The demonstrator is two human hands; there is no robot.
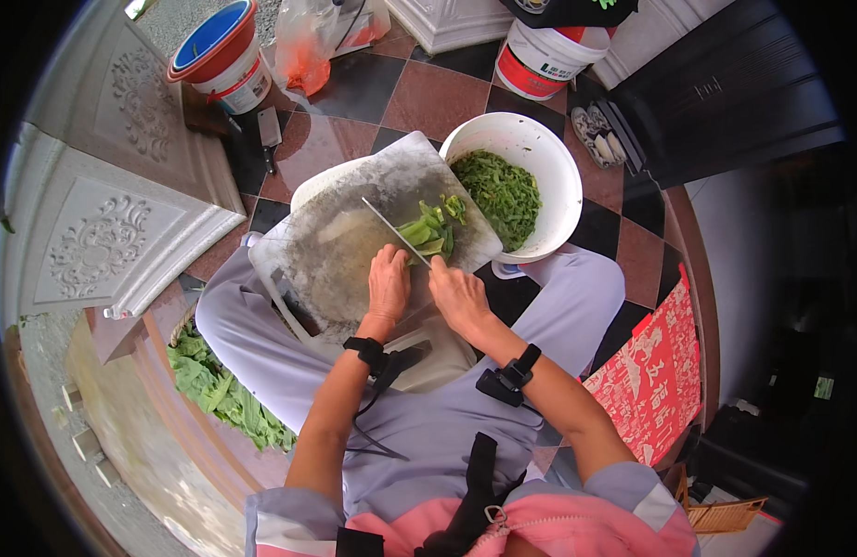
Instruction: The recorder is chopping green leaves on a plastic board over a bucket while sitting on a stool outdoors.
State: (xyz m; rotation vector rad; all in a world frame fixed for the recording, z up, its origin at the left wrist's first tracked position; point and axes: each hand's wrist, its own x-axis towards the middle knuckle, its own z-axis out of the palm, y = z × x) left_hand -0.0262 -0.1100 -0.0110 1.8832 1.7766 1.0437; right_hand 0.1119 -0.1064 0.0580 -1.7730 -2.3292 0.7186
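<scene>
My right hand [460, 296] grips a kitchen knife [394, 228], its blade seen nearly edge-on and slanting away to the upper left. My left hand [389, 282] rests on the worn white cutting board [310, 257], fingers curled close beside the blade. Whether anything lies under those fingers is hidden. Green leaf pieces [428, 230] lie against the blade's right side, with a small cut bunch [455, 207] beyond them. At the board's right edge stands a white bucket [564, 195] holding a heap of chopped greens [501, 198].
Whole leafy greens [219, 386] lie left of my leg. A cleaver [269, 132] rests on the tiled floor near a bucket topped by red and blue basins [212, 42]. Another white-and-red bucket [547, 66] stands ahead. Shoes [599, 136] and a red printed mat [655, 369] are at right.
</scene>
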